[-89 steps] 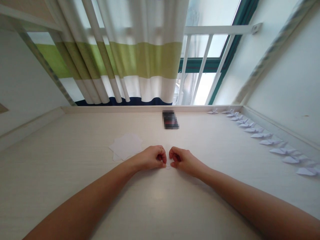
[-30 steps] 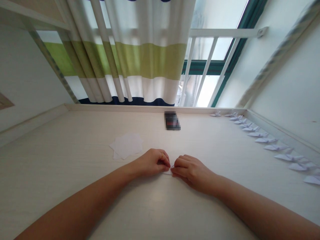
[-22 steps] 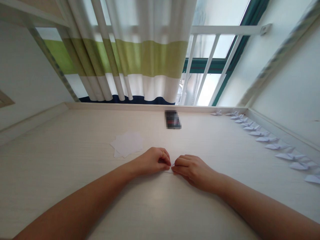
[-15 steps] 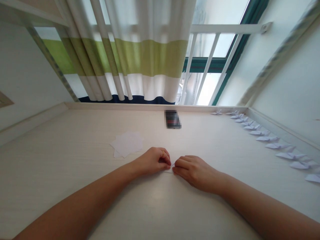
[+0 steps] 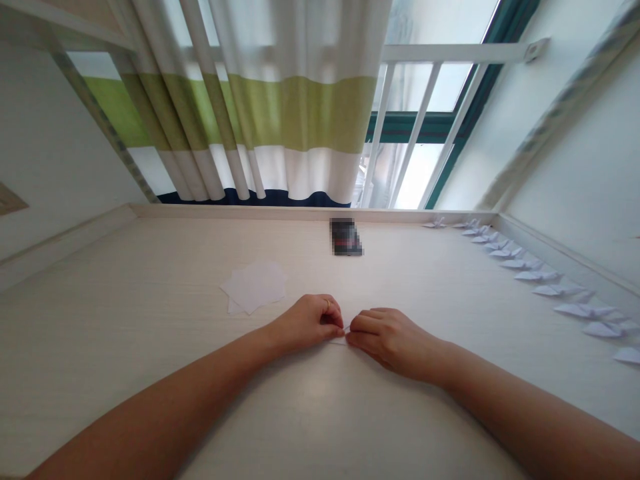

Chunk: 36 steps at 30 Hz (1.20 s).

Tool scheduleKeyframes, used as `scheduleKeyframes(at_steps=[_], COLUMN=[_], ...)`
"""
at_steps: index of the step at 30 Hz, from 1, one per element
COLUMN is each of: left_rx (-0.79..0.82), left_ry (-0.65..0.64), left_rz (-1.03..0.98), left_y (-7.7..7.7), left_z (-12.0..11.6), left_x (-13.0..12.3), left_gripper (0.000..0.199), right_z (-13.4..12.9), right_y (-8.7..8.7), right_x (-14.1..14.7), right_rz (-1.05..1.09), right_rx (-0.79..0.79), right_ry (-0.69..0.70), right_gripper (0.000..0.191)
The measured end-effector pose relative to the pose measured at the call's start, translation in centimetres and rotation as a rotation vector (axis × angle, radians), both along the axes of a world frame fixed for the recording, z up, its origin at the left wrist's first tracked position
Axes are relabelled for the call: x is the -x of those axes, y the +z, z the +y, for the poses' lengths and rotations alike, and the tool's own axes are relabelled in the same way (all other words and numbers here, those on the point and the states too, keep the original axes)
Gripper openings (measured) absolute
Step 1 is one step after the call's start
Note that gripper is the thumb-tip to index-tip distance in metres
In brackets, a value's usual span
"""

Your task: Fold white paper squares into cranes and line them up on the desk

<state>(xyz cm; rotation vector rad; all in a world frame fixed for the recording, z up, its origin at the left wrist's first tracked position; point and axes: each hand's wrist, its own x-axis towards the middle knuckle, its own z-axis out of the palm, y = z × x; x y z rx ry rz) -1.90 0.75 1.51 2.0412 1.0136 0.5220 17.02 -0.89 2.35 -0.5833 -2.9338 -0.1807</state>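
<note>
Now, in the head view, your left hand (image 5: pixel 313 323) and right hand (image 5: pixel 385 337) each have a pinching grip on the small folded paper (image 5: pixel 337 342) between them; white sheets (image 5: pixel 256 285) lie near your left wrist.

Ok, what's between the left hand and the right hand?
The head view shows white paper between the left hand and the right hand, partly hidden.

I see matt paper in my folded piece (image 5: pixel 339 341), the sheets (image 5: pixel 257 287) at eleven o'clock and the cranes (image 5: pixel 536 275) toward two. My tabletop (image 5: pixel 315 420) looks smooth, faintly glossy, wood-grained; the twelve-o'clock curtain (image 5: pixel 305 113) is cloth.
</note>
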Motion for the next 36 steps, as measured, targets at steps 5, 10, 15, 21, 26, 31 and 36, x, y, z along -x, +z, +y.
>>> scheduleKeyframes(at_steps=[5, 10, 15, 21, 26, 31, 36], left_rx=[-0.019, -0.004, 0.009, 0.010, 0.017, 0.028, 0.028], left_ry=[-0.001, -0.013, -0.015, -0.024, -0.017, -0.017, -0.014], left_rz=[-0.004, 0.006, 0.007, -0.006, 0.005, 0.005, 0.010], left_y=[0.01, 0.10, 0.11, -0.24, -0.13, 0.03, 0.04], left_z=[-0.02, -0.06, 0.00, 0.13, 0.05, 0.03, 0.05], left_x=[-0.04, -0.03, 0.00, 0.06, 0.07, -0.03, -0.07], left_gripper=[0.007, 0.007, 0.005, 0.004, 0.005, 0.006, 0.006], right_z=[-0.05, -0.34, -0.75, -0.63, -0.57, -0.66, -0.43], right_y=[-0.17, -0.05, 0.27, 0.31, 0.27, 0.56, 0.50], right_x=[-0.02, -0.01, 0.10, 0.11, -0.09, 0.15, 0.45], right_rz=[0.011, -0.026, -0.050, -0.051, -0.086, -0.080, -0.020], right_rx=[-0.005, -0.068, -0.119, -0.121, -0.109, -0.083, -0.046], right_ry=[-0.014, -0.004, 0.030, 0.032, 0.042, 0.051, 0.033], right_gripper=[0.021, 0.022, 0.025, 0.027, 0.026, 0.026, 0.028])
